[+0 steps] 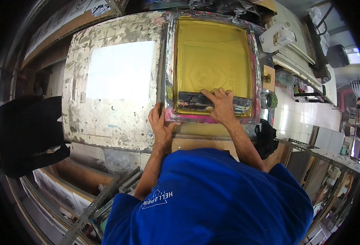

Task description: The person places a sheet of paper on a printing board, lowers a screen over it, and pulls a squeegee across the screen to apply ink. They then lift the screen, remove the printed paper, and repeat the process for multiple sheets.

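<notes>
A screen printing frame (170, 67) lies in front of me, its edges stained with pink and dark ink. Its yellow mesh (212, 49) shows a faint emblem. Across the near end of the mesh rests a dark, ink-stained squeegee (189, 101). My right hand (222, 107) grips the squeegee from above, its fingers over the far side. My left hand (162, 128) is closed at the frame's near left corner, thumb along the front edge and fingers along the left side. To the left, a white sheet (121, 69) lies flat on a worn, paint-spotted board (106, 122).
A white container (276, 37) sits at the far right, above a small tin (269, 100). Black cloth (266, 136) hangs by the frame's near right corner. A black-clothed person (27, 132) is at the left. Metal shelving (102, 214) stands at the lower left.
</notes>
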Tool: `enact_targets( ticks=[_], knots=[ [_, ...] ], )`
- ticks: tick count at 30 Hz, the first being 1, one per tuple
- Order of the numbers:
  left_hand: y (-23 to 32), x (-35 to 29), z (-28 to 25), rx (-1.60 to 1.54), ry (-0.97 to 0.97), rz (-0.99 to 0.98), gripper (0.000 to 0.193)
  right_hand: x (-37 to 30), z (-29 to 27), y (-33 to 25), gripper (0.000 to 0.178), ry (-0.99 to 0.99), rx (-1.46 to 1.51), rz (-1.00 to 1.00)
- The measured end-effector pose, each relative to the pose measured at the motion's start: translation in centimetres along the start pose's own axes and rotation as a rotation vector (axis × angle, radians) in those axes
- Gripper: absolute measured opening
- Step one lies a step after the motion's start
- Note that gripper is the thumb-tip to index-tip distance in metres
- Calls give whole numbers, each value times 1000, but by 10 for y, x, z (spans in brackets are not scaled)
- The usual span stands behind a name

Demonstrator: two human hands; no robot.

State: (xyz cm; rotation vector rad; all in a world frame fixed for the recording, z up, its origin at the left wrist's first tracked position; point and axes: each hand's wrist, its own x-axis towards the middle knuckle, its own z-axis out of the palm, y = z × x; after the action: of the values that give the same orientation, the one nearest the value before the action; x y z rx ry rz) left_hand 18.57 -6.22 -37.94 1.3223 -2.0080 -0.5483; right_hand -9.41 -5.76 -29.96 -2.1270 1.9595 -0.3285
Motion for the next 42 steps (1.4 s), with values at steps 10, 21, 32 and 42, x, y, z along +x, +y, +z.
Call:
enact_targets(
  ticks=[10, 21, 32, 42],
  knots=[
    [1, -1, -4, -1, -48, -27, 86, 128, 10, 82, 75, 306, -62, -23],
    [1, -3, -2, -42, -9, -22, 88, 232, -24, 137, 56, 307, -31, -140],
    [0, -14, 3, -171, 12, -131, 85, 141, -12, 87, 48, 340, -122, -160],
    [46, 20, -25, -314, 210, -18, 85, -7, -105, -28, 44, 155, 57, -85]
  ],
)
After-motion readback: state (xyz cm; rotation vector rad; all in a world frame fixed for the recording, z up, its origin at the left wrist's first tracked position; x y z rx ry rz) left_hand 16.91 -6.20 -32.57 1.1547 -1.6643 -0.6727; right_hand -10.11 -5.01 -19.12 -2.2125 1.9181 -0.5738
